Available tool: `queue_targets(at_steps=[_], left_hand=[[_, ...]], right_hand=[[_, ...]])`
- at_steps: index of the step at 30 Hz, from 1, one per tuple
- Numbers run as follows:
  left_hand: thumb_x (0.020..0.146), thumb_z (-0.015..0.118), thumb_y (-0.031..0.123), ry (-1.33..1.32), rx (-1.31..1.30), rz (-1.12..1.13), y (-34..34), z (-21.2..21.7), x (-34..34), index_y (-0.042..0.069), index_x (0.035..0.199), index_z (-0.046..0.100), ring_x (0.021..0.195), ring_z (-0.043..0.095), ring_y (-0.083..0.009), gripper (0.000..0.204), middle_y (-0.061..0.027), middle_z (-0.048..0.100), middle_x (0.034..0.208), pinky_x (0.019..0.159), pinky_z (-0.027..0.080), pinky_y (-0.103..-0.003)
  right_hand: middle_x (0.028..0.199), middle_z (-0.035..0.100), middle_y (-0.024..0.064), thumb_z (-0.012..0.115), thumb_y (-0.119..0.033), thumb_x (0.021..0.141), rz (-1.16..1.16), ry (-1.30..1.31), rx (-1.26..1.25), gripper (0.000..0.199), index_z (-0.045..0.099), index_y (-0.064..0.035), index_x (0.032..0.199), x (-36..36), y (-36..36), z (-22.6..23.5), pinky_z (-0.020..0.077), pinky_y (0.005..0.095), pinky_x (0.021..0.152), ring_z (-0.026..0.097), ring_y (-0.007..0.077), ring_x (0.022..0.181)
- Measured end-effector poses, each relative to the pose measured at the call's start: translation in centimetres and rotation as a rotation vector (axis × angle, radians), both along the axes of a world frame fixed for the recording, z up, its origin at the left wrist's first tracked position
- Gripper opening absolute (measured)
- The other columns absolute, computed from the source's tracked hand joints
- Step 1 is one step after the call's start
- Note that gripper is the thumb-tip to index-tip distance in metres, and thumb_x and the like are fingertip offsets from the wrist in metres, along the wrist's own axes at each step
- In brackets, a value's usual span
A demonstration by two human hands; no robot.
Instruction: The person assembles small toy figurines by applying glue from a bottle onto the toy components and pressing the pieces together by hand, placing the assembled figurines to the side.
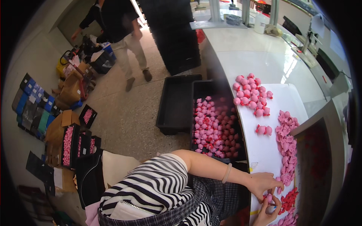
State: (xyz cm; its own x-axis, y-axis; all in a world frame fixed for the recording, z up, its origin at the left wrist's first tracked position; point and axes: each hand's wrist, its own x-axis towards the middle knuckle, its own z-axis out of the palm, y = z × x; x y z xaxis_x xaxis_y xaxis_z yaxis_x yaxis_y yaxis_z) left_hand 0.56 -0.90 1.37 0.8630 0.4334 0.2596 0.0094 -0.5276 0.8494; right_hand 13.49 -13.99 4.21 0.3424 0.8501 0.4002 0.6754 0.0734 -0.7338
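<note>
My left hand (261,184), with a pale band at its wrist, reaches over the white table edge. Its fingers are curled, some of them meeting a small pink-and-red toy part (269,197). Just below, my right hand (267,215) pinches the same part between thumb and fingers; the grip partly hides it. Beside the fingertips lies a heap of small red pieces (289,199). A long row of thin pink molded pieces (286,145) runs up the table past my left hand. Farther up sit round pink toy parts with red bits (252,94), and a pair of them (263,130) apart.
Left of the table stands a black crate (193,88) full of pink-and-red parts, beside another black crate (177,105). Tall stacked black crates (169,34) rise behind. A person (120,37) stands on the floor. Cartons (71,88) and bins line the left wall.
</note>
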Motion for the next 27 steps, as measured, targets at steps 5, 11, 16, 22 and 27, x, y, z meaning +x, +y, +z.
queue_targets(at_steps=[5, 11, 16, 22, 27], left_hand=[[0.071, 0.076, 0.027, -0.055, -0.029, -0.005, 0.0, -0.2, -0.1, 0.011, 0.134, 0.048, 0.085, 0.062, -0.0283, 0.071, -0.0036, 0.073, 0.093, 0.084, 0.044, -0.038], [0.081, 0.071, 0.030, 0.016, -0.035, 0.024, 0.4, 0.9, -0.8, 0.014, 0.137, 0.047, 0.091, 0.060, -0.0269, 0.063, -0.0052, 0.072, 0.101, 0.090, 0.040, -0.038], [0.066, 0.080, 0.017, 0.009, -0.027, -0.018, 0.1, 0.6, 0.1, 0.011, 0.141, 0.041, 0.094, 0.063, -0.0274, 0.085, -0.0024, 0.072, 0.097, 0.091, 0.040, -0.037], [0.067, 0.081, 0.016, -0.001, -0.014, -0.024, -0.4, 0.4, -0.5, 0.010, 0.139, 0.041, 0.097, 0.062, -0.0284, 0.083, -0.0038, 0.072, 0.098, 0.093, 0.040, -0.037], [0.074, 0.080, 0.020, -0.085, -0.018, -0.049, 0.1, -0.3, -0.7, 0.015, 0.138, 0.047, 0.076, 0.061, -0.0232, 0.073, -0.0029, 0.072, 0.101, 0.086, 0.043, -0.035]], right_hand=[[0.098, 0.061, 0.0090, 0.073, 0.003, 0.079, -0.033, 0.129, -0.065, 0.021, 0.064, 0.0019, 0.098, 0.8, -0.6, -2.2, 0.0463, 0.0288, 0.079, 0.057, 0.0197, 0.091], [0.099, 0.063, 0.0087, 0.072, 0.003, 0.078, -0.085, 0.150, -0.066, 0.023, 0.064, 0.0019, 0.100, -0.6, 0.0, -1.2, 0.0447, 0.0275, 0.083, 0.058, 0.0191, 0.092], [0.102, 0.064, 0.0037, 0.073, -0.003, 0.084, -0.373, 0.120, 0.102, 0.025, 0.065, -0.0015, 0.108, 3.3, -3.5, -3.5, 0.0437, 0.0263, 0.084, 0.056, 0.0137, 0.092], [0.100, 0.058, 0.0018, 0.067, -0.017, 0.094, -0.940, 0.397, 0.178, 0.027, 0.062, 0.0001, 0.113, 9.4, -13.0, -0.6, 0.0436, 0.0203, 0.072, 0.055, 0.0086, 0.084], [0.082, 0.054, -0.0047, 0.067, -0.020, 0.095, -0.761, 0.362, 0.257, 0.026, 0.061, -0.0036, 0.114, 9.8, -14.2, -3.8, 0.0290, 0.0149, 0.050, 0.044, 0.0002, 0.062]])
